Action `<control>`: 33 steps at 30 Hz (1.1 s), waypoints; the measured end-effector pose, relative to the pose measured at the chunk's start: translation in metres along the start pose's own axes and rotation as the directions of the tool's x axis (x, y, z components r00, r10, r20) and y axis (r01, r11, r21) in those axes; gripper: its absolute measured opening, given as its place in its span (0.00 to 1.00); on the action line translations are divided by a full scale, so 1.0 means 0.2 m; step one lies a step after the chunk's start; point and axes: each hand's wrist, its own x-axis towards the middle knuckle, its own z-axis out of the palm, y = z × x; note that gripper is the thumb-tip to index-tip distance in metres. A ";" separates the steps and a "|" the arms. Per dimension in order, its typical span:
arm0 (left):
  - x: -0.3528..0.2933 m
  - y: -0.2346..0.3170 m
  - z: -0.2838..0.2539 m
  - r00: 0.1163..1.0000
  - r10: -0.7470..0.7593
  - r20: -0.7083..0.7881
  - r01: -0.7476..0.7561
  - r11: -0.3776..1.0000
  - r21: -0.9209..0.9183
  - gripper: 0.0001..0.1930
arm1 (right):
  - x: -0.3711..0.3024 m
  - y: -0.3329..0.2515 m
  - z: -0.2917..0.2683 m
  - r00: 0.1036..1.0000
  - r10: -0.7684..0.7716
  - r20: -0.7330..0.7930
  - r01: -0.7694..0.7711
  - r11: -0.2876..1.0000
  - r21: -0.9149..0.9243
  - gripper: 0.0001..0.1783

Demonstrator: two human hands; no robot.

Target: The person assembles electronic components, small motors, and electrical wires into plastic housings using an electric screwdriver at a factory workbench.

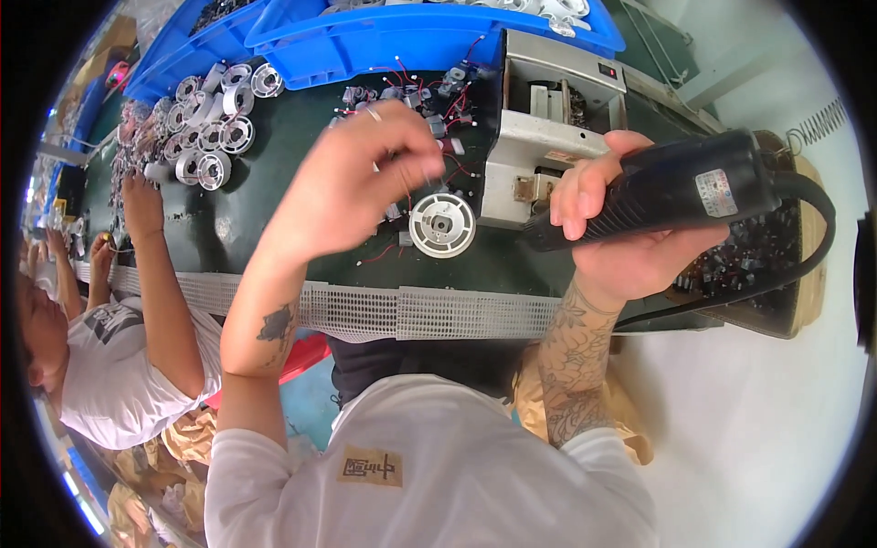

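Note:
My left hand [361,183], blurred by motion, hovers above the bench with its fingers curled and thumb drawn in. Whatever it pinches, if anything, is too small or hidden to make out. Just below its fingertips a round white plastic housing [442,225] lies on the green bench, its slotted face with a dark centre turned up. My right hand [630,265] is wrapped round a black corded electric screwdriver [685,187], lying nearly level with its narrow end toward the left. The tip is not clearly visible. Beside it stands a grey metal screw feeder [539,137].
Small motors with red wires [448,91] are scattered behind my left hand. White housings [210,137] are piled farther left, near blue bins [365,46]. A tray of small dark parts [795,301] sits at right under the cable [827,228]. A co-worker's arm [169,274] reaches in at left.

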 end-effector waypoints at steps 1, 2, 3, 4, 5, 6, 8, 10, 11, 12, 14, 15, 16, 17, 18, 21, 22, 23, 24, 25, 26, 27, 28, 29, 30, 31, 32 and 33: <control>-0.02 0.00 0.03 0.997 0.033 0.067 -0.032 0.999 -0.011 0.05 | 0.00 -0.01 0.00 1.000 0.002 -0.008 -0.002 1.000 0.003 0.60; -0.05 0.00 0.04 0.995 0.010 0.101 -0.011 1.000 0.007 0.05 | 0.01 -0.01 0.01 1.000 0.003 -0.006 -0.003 1.000 0.003 0.60; -0.07 -0.01 0.06 0.991 -0.012 0.137 0.008 1.000 0.025 0.05 | 0.01 -0.02 0.01 1.000 -0.016 0.015 0.016 1.000 0.010 0.60; -0.09 -0.02 0.08 0.991 -0.010 0.135 0.007 1.000 0.024 0.05 | 0.02 -0.02 0.01 0.999 -0.036 0.036 0.036 0.999 0.017 0.59; -0.10 -0.04 0.10 0.992 -0.013 0.125 0.004 0.998 0.070 0.06 | 0.02 -0.03 0.00 0.999 -0.036 0.035 0.036 0.999 0.014 0.59; -0.10 -0.06 0.12 0.993 -0.015 0.114 0.001 0.993 0.116 0.06 | 0.03 -0.05 0.00 0.998 -0.047 0.052 0.047 0.999 0.012 0.60; -0.11 -0.07 0.13 0.995 -0.020 0.099 0.010 0.996 0.092 0.06 | 0.03 -0.09 0.00 0.996 -0.059 0.066 0.059 0.998 0.004 0.60; -0.11 -0.06 0.15 0.996 -0.023 0.088 0.018 0.998 0.064 0.07 | 0.03 -0.11 0.00 0.990 -0.099 0.099 0.100 0.995 -0.006 0.61; -0.11 -0.05 0.17 0.993 -0.108 0.048 0.107 0.994 0.018 0.07 | 0.03 -0.12 -0.01 0.990 -0.099 0.097 0.101 0.995 -0.013 0.61; -0.12 -0.04 0.18 0.981 -0.194 0.012 0.195 0.980 -0.031 0.08 | 0.04 -0.13 -0.01 0.986 -0.123 0.114 0.124 0.992 0.006 0.65; -0.14 -0.05 0.18 0.985 -0.168 0.032 0.167 0.986 0.027 0.08 | 0.04 -0.13 -0.02 0.981 -0.148 0.127 0.147 0.989 0.018 0.69; -0.16 -0.05 0.17 0.988 -0.145 0.051 0.140 0.986 0.090 0.09 | 0.04 -0.12 -0.01 0.975 -0.197 0.104 0.199 0.980 -0.008 0.70; -0.17 -0.03 0.17 0.996 -0.090 0.017 0.086 0.986 0.143 0.09 | 0.03 -0.11 -0.01 0.966 -0.247 0.082 0.250 0.968 -0.034 0.70; -0.18 -0.01 0.17 0.996 -0.090 0.019 0.086 0.987 0.139 0.09 | 0.04 -0.10 -0.01 0.966 -0.245 0.080 0.249 0.968 -0.039 0.70; -0.20 0.00 0.17 0.972 -0.236 -0.002 0.234 0.964 0.123 0.08 | 0.04 -0.09 -0.01 0.964 -0.242 0.109 0.250 0.966 -0.067 0.66; -0.22 -0.02 0.23 0.914 -0.405 0.002 0.405 0.914 -0.005 0.10 | 0.05 -0.08 -0.02 0.957 -0.246 0.151 0.261 0.962 -0.084 0.62; -0.23 -0.03 0.26 0.879 -0.476 0.021 0.464 0.846 -0.264 0.11 | 0.06 -0.07 -0.02 0.952 -0.257 0.164 0.271 0.960 -0.072 0.62; -0.23 -0.04 0.28 0.842 -0.537 0.060 0.490 0.712 -0.503 0.13 | 0.06 -0.07 -0.03 0.954 -0.253 0.162 0.268 0.961 -0.074 0.62; -0.23 -0.03 0.28 0.840 -0.538 0.063 0.491 0.709 -0.506 0.13 | 0.06 -0.07 -0.03 0.959 -0.241 0.150 0.255 0.963 -0.085 0.62; -0.22 -0.03 0.28 0.825 -0.556 0.097 0.511 0.662 -0.548 0.14 | 0.06 -0.07 -0.03 0.964 -0.228 0.137 0.242 0.966 -0.095 0.62; -0.21 -0.03 0.28 0.811 -0.570 0.132 0.527 0.613 -0.588 0.15 | 0.05 -0.06 -0.03 0.965 -0.225 0.137 0.239 0.966 -0.100 0.62; -0.21 -0.04 0.28 0.811 -0.570 0.134 0.527 0.610 -0.592 0.15 | 0.05 -0.06 -0.03 0.970 -0.208 0.129 0.219 0.973 -0.079 0.62; -0.21 -0.05 0.29 0.812 -0.568 0.130 0.521 0.606 -0.601 0.15 | 0.05 -0.06 -0.04 0.974 -0.190 0.121 0.198 0.978 -0.058 0.62; -0.22 -0.06 0.30 0.812 -0.571 0.121 0.515 0.603 -0.610 0.15 | 0.04 -0.06 -0.03 0.975 -0.185 0.123 0.193 0.980 -0.058 0.62; -0.22 -0.07 0.30 0.810 -0.575 0.118 0.514 0.599 -0.613 0.15 | 0.04 -0.07 -0.02 0.982 -0.143 0.126 0.152 0.986 -0.071 0.62; -0.23 -0.08 0.31 0.822 -0.559 0.109 0.489 0.594 -0.639 0.16 | 0.04 -0.08 0.00 0.987 -0.100 0.129 0.111 0.990 -0.084 0.62; -0.23 -0.08 0.32 0.833 -0.545 0.095 0.462 0.589 -0.663 0.16 | 0.04 -0.09 0.01 0.986 -0.093 0.136 0.104 0.991 -0.079 0.62; -0.23 -0.08 0.32 0.829 -0.552 0.086 0.460 0.587 -0.666 0.16 | 0.04 -0.09 0.02 0.978 -0.038 0.206 0.051 0.997 -0.058 0.62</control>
